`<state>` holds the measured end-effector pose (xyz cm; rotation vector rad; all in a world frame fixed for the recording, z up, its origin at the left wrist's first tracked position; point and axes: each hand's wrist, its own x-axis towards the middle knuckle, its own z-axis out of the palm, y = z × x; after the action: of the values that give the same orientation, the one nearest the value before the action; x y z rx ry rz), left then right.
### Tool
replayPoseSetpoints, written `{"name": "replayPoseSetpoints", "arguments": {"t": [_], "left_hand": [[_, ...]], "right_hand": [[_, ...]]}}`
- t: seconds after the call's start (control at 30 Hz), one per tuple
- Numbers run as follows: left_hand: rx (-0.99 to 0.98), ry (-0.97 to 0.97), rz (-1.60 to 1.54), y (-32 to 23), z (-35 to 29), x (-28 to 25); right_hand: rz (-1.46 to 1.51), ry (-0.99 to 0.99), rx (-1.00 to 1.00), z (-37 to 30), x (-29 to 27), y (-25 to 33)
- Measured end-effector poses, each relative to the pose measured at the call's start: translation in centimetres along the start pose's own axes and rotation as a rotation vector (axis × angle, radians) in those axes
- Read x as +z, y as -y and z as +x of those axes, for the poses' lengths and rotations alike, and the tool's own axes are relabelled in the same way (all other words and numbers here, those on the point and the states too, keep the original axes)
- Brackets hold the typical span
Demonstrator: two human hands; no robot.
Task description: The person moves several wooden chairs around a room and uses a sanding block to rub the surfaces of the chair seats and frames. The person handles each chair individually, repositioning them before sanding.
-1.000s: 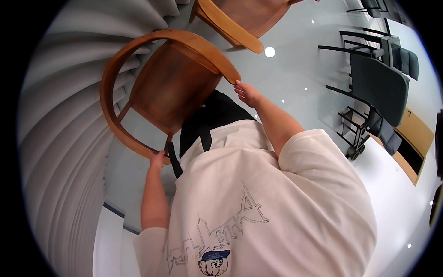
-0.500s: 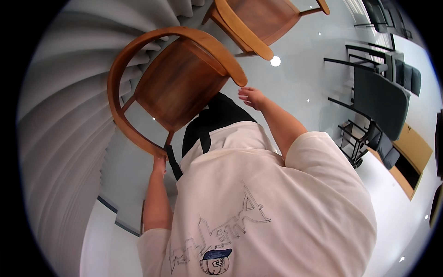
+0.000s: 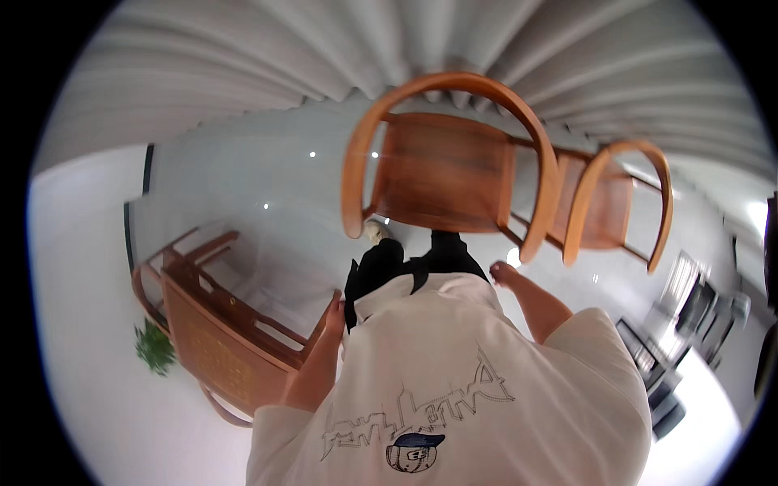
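Observation:
In front of my legs stands a wooden armchair (image 3: pixel 444 172) with a curved back rail and a brown seat. My right hand (image 3: pixel 504 274) hangs below the near end of its right arm, apart from it. Blur and the angle hide how those fingers are held. Beside my left hip, my left hand (image 3: pixel 333 313) is held low with its fingers extended and nothing in them. A brown wooden piece of furniture (image 3: pixel 215 332) with a patterned panel shows beyond my left forearm.
A second wooden armchair (image 3: pixel 600 202) stands close on the right of the first. Pleated grey curtains (image 3: pixel 405 40) run along the far side. Dark chairs (image 3: pixel 701 312) are at the right, and a green plant (image 3: pixel 154 347) is at the left.
My view has turned left, bringing the brown furniture and plant into sight. My left hand has come away from the front armchair's arm. That armchair now appears further right.

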<state>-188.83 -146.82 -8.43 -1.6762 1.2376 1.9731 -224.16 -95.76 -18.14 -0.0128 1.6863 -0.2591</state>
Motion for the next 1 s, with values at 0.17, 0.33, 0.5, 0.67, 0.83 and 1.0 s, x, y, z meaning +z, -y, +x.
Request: {"name": "replayPoseSetpoints", "arguments": {"t": [0.17, 0.33, 0.5, 0.67, 0.83, 1.0], "left_hand": [[-0.261, -0.196, 0.489, 13.4, -12.5, -6.4], [-0.041, 0.061, 0.754, 11.2, -9.1, -5.4], [0.070, -0.419, 0.545, 3.5, -7.6, -12.5], [0.208, -0.503, -0.096, -1.3, -7.4, -18.2], [0.070, -0.587, 0.132, -0.5, -7.6, -20.8], [-0.050, -0.291, 0.410, 1.1, -6.4, -23.1]], "right_hand": [[-0.325, -0.161, -0.102, -6.0, -4.0, 16.2], [-0.717, -0.542, -0.576, 2.6, -5.6, 22.7], [-0.240, -0.201, -0.333, 0.9, 0.8, 37.6], [-0.248, -0.044, -0.320, -0.8, 5.4, 49.3], [-0.268, 0.023, -0.310, -1.7, 8.7, 58.5], [-0.245, 0.059, -0.314, 1.2, 9.6, 66.6]]}}
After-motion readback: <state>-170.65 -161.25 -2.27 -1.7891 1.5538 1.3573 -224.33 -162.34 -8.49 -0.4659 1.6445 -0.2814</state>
